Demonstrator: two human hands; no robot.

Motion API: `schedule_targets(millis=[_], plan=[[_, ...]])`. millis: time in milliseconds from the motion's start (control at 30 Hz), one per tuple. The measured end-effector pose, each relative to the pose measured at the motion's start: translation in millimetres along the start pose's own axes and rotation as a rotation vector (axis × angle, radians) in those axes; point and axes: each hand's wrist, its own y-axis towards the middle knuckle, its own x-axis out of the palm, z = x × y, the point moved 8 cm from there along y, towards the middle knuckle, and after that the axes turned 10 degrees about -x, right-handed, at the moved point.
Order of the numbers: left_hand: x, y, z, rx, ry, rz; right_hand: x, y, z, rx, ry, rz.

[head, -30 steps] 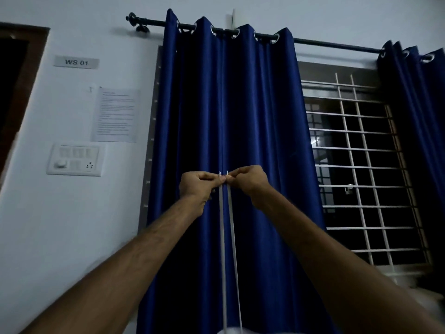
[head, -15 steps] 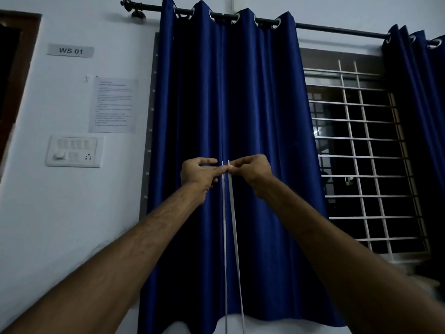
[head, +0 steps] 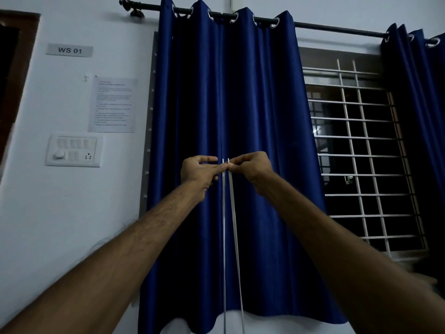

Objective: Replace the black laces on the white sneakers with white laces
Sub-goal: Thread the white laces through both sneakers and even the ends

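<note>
Both arms are stretched out and up in front of a blue curtain. My left hand (head: 201,171) pinches one tip of a white lace (head: 224,237) between thumb and fingers. My right hand (head: 252,167) pinches the other tip right beside it. The two tips stand side by side, level with each other. Both strands of the white lace hang taut and nearly parallel, running down out of the bottom edge of the view. No sneakers and no black laces are in view.
A blue curtain (head: 240,104) hangs on a rod behind the hands. A barred window (head: 356,153) is at the right. A switch panel (head: 73,150), a paper notice (head: 112,104) and a "WS 01" sign (head: 69,49) are on the white wall at left.
The view has tilted slightly, so the curtain and wall sit lower in frame. Both hands keep pinching the lace tips together; the left fingers have spread a little.
</note>
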Motion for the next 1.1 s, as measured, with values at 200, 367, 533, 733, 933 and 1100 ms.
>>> schedule_targets(millis=[200, 367, 533, 733, 933, 1100], plan=[[-23.7, 7.7, -4.2, 0.008, 0.021, 0.038, -19.6, -0.7, 1.8, 0.009, 0.016, 0.090], [-68.8, 9.0, -49.5, 0.024, 0.165, 0.114, -43.4, -22.3, 20.6, 0.077, 0.018, 0.135], [-72.7, -33.0, -170.4, -0.091, 0.391, 0.011, -19.8, -96.8, 101.4, 0.217, 0.045, -0.016], [-41.7, -115.7, -359.7, -0.321, 0.779, -0.228, 33.2, -232.1, 258.0, 0.447, 0.063, -0.229], [-17.0, -177.0, -451.2, -0.330, 1.160, -0.379, 72.4, -334.3, 355.7, 0.587, -0.008, -0.344], [0.0, -214.2, -482.7, -0.249, 1.236, -0.488, 90.1, -386.3, 412.2, 0.531, -0.371, -0.450]])
